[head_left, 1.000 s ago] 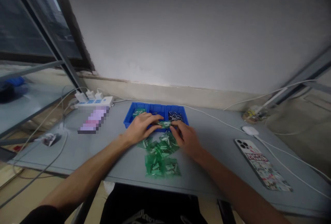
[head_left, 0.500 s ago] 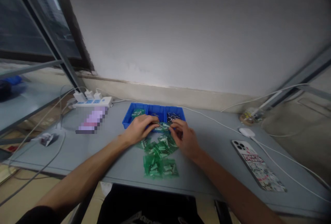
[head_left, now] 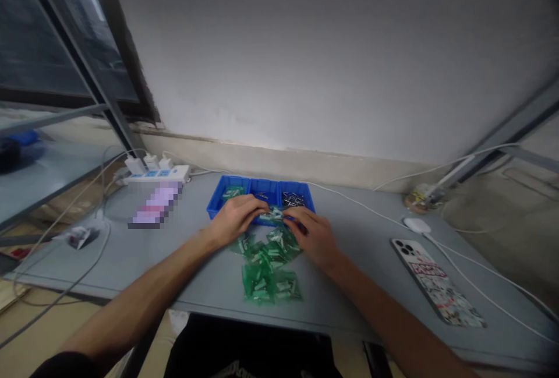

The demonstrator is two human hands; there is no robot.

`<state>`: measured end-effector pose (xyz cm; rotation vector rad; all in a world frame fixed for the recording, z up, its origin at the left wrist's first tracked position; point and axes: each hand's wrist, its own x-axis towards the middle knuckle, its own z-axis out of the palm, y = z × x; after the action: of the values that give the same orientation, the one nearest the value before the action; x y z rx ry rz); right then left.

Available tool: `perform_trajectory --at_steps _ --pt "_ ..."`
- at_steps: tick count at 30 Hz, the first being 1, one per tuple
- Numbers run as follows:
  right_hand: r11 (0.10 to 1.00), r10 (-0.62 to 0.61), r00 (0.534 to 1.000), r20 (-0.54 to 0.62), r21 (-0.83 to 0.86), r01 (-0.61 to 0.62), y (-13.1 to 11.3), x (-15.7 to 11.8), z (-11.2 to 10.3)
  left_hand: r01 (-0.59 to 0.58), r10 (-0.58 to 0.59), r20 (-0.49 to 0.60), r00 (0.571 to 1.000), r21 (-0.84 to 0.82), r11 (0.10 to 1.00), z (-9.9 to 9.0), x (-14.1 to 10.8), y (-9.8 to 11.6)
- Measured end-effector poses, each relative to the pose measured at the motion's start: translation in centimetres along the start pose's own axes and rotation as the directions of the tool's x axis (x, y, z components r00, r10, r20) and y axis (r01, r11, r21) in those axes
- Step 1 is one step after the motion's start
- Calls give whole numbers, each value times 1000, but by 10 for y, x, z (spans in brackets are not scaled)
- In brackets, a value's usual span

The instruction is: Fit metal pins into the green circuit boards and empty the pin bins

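Observation:
A small green plastic bag (head_left: 273,214) with light-coloured pieces inside is held between my two hands, at the front edge of a blue three-compartment tray (head_left: 213,210). My left hand (head_left: 238,218) pinches its left side. My right hand (head_left: 312,232) pinches its right side with thumb and fingers. Below my hands lies a pile of similar green bags (head_left: 264,258), each with small pieces in it. In the tray, the left compartment holds green-looking pieces, the middle one a few thin metal pieces, and the right one many dark metal pins (head_left: 292,198).
A phone in a patterned case (head_left: 437,282) lies on the right of the grey table (head_left: 358,320), near a white charger (head_left: 417,224) and cables. On the left are a power strip (head_left: 178,173) with plugs, a pixelated purple object (head_left: 157,204) and a small crumpled packet (head_left: 79,236).
The fingers of my right hand have shifted slightly left along the green bag, closer to my left hand. The pile and the tray look the same.

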<state>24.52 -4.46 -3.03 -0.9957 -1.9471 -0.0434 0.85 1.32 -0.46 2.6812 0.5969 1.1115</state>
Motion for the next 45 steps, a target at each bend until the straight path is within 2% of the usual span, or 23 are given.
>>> perform_trajectory --at_steps 6,12,17,22,26,32,41,45 --pt "1000 -7 1000 1 7 7 1 1 -1 -11 13 47 999 -42 999 -2 2 2" --pt "999 -8 999 39 40 6 -1 0 -1 -49 48 66 997 13 999 -3 6 7" --pt "998 -37 999 38 51 35 -4 1 0 -18 25 -64 998 107 994 -2 5 8" --pt "998 -18 999 27 55 16 -5 -1 0 -29 33 -44 998 72 997 4 1 3" --pt "999 -24 999 36 40 23 -3 -3 2 29 -19 -114 993 91 995 9 -3 0" --pt "995 -101 994 42 8 101 1 -4 4 8 -2 -93 996 62 998 5 0 4" --pt "999 -50 999 -4 19 50 0 0 1 -43 40 -78 996 -48 998 3 4 7" --pt "998 -54 998 11 42 54 -2 1 0 -60 61 -65 996 18 998 3 5 8"
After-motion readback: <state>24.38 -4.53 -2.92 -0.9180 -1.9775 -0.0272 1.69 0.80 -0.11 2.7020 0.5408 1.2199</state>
